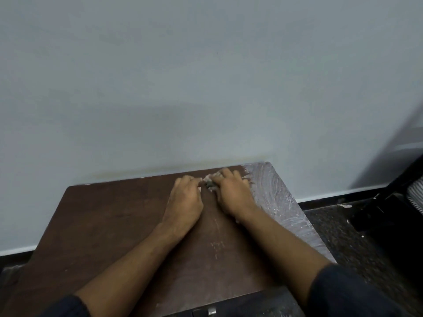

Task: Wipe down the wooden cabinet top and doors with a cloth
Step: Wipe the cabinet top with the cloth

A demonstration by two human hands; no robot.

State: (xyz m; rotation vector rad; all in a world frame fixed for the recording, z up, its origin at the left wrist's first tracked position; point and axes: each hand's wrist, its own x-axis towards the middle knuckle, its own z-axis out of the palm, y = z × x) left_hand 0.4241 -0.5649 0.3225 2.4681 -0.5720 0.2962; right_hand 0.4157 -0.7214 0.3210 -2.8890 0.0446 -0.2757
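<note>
The wall fills the upper frame; below it the cabinet top runs from lower left to centre right. This looks like the top-wiping step, well under way but not done: the left and middle of the top are dark and clean, while a strip along its right edge is covered in pale, swirled residue. The doors are out of view, so I judge them yet to do.

Next, I'd say, the cloth needs to sweep right across that pale strip, pressed flat right out to the edge.

Both hands sit together near the back edge, right of centre. The left hand lies knuckles up, fingers curled at the tips, meeting the cloth. The right hand grips the cloth, a small bunched wad between the fingertips.
</note>
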